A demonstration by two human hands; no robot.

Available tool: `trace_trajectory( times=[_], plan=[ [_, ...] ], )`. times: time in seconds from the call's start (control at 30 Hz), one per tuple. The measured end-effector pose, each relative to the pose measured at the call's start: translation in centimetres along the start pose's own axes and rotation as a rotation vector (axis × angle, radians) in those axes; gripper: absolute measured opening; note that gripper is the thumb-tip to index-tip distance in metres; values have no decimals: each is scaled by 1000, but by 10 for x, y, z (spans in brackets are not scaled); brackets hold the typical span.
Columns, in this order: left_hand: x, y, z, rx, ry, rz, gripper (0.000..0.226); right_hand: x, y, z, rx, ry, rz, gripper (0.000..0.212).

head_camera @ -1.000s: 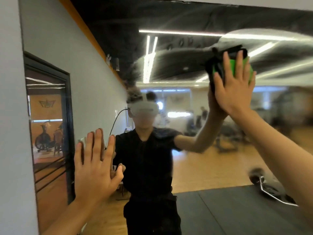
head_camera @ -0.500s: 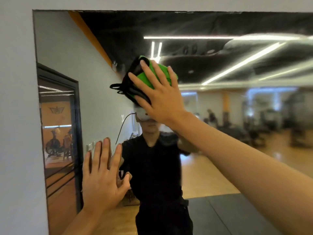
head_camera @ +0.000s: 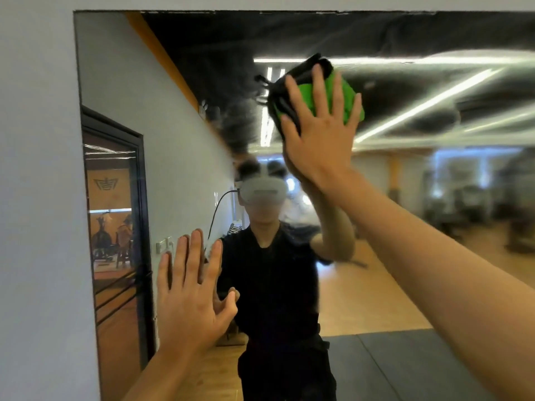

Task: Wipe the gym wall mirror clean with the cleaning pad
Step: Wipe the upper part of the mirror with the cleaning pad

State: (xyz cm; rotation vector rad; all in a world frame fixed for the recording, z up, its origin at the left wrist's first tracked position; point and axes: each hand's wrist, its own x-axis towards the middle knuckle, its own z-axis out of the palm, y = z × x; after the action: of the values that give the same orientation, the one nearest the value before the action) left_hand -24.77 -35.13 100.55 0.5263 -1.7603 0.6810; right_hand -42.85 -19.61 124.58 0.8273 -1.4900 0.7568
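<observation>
Gym mirror (head_camera: 405,198) filled my view, streaked above the hands.
My right hand (head_camera: 318,131) pressed the soft, light green cleaning pad (head_camera: 347,96) flat-fingered against glass; left hand (head_camera: 188,296) rested spread, holding nothing, lower left.

1. One view only: head-worn, wide-angle, looking forward and slightly up, straight at the wall mirror (head_camera: 376,198).
2. Very near the glass, within arm's reach; both forearms entering from the bottom edge.
3. Mirror's upper-left corner and a strip of grey wall (head_camera: 34,198) framed at left.
4. Straight lines bowed towards the frame edges.
</observation>
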Motion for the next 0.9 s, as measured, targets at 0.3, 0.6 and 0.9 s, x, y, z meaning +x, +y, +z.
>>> trace_trajectory(
  times=[0.3, 0.6, 0.9],
  plan=[
    [-2, -1, 1, -30, 30, -5, 85, -118, 71, -5, -84, -107, -368, 60],
    [-2, -1, 3, -59, 31, 4, 84, -151, 122, -14, -50, -4, 583, 65],
    [-2, -5, 3, -31, 24, 24, 82, -229, -23, 10, 35, -171, -202, 61]
  ],
)
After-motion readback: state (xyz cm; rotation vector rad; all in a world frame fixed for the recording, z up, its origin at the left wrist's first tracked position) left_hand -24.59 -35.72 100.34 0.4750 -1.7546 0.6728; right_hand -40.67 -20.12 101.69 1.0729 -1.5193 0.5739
